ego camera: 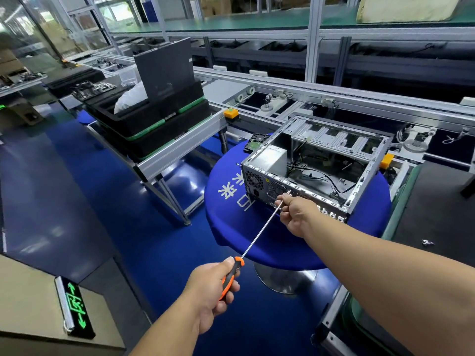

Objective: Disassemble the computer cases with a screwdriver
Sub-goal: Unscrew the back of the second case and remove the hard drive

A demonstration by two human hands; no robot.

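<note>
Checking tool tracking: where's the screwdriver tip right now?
Head view, right of centre: the screwdriver tip sits at the computer case's rear panel, guided by the right hand; the left hand grips the handle.

Screwdriver [257,236]: handle in my left hand [209,295] reads as matt black and orange plastic or rubber; the long shaft is bright, smooth metal, pinched near its tip by my right hand [295,214].

Computer case [312,164], just beyond my right hand: bare grey sheet metal, dull sheen, rear panel perforated; a smoother, paler metal box sits inside.

Round table [231,214] under the case: blue cloth cover, matt, smooth, white print; polished metal base below my right forearm.

Floor [77,201], left of both hands: glossy blue, mirror-like reflections.

Trays [154,124], far beyond my left hand: matt black plastic on brushed aluminium framing.
</note>
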